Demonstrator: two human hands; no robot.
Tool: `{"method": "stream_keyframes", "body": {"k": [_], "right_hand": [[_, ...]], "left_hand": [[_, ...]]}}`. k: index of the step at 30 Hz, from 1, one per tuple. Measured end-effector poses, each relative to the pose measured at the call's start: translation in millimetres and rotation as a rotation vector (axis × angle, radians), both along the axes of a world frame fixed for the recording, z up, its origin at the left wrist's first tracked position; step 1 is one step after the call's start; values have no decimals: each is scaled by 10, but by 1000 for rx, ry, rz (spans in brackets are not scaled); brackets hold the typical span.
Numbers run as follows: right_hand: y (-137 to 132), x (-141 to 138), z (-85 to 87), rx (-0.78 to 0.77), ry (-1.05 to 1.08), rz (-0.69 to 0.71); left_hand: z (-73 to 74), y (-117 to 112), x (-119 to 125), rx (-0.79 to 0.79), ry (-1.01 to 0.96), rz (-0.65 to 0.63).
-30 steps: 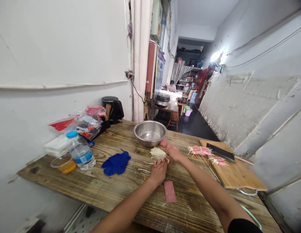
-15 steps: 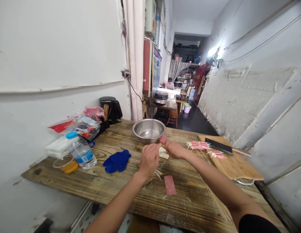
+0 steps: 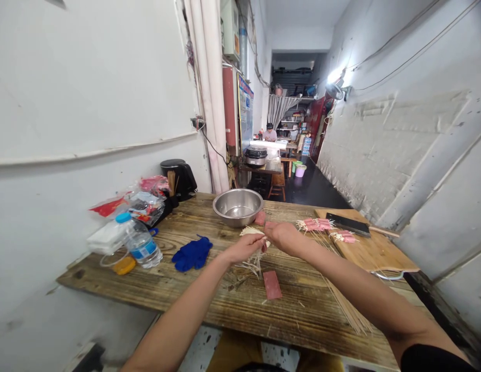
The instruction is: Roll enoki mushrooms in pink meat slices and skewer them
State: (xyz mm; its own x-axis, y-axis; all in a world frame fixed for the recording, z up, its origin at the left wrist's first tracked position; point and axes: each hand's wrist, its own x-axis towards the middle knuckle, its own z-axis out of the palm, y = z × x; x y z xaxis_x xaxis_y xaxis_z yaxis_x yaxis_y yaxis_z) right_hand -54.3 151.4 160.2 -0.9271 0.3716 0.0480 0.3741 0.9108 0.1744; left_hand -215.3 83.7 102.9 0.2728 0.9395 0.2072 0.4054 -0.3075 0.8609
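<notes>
My left hand [image 3: 249,247] and my right hand [image 3: 284,237] meet over the table's middle, fingers pinched together. Between their fingertips is a small pink meat slice [image 3: 264,248], largely hidden by the fingers. A bundle of enoki mushrooms [image 3: 251,231] lies just behind my left hand. Loose enoki strands [image 3: 251,265] are scattered in front of it. Closer to me, a flat rectangular pink meat slice [image 3: 272,285] rests on the wood. More pink meat [image 3: 259,218] sits beside the steel bowl [image 3: 239,219], beyond my hands.
On the right, a cutting board [image 3: 374,257] bears a cleaver [image 3: 348,225] and skewered meat rolls [image 3: 344,236]; more rolls [image 3: 315,224] lie at its left edge. Bamboo skewers [image 3: 347,305] lie in front. Leftward are a blue glove [image 3: 192,253], water bottle [image 3: 143,248] and black kettle [image 3: 182,178].
My left hand has turned and shifted right, bringing its fingertips to my right hand. The enoki bundle shows behind it, and a pink piece now shows between my hands. The view has tilted slightly.
</notes>
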Motion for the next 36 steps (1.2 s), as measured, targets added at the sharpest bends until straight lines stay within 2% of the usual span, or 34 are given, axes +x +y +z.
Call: {"method": "stream_keyframes", "body": {"k": [3, 7, 10, 13, 16, 19, 24, 27, 31, 34, 36], "right_hand": [[9, 106, 6, -30, 39, -2], [11, 263, 25, -94, 131, 13], [-25, 333, 8, -113, 212, 114], [-102, 317, -51, -70, 238, 186], [-186, 246, -110, 10, 190, 135], [-222, 207, -119, 68, 113, 121], [-154, 256, -136, 58, 81, 80], [-114, 253, -231, 28, 136, 77], [-127, 155, -367, 52, 160, 55], [-144, 108, -392, -34, 108, -28], [-128, 124, -390, -157, 135, -69]], "left_hand": [[43, -16, 42, -7, 16, 50], [50, -50, 93, -83, -77, 51], [41, -75, 134, -137, -136, 43], [50, -94, 173, -189, -189, 28], [80, -119, 195, -192, -198, -14], [107, -143, 185, -154, -123, -35], [86, -150, 145, -113, 48, 24], [48, -140, 161, -105, 113, 63], [-3, -107, 202, -117, 95, 160], [-31, -84, 173, -151, 41, 210], [-47, -88, 122, -159, -33, 246]]}}
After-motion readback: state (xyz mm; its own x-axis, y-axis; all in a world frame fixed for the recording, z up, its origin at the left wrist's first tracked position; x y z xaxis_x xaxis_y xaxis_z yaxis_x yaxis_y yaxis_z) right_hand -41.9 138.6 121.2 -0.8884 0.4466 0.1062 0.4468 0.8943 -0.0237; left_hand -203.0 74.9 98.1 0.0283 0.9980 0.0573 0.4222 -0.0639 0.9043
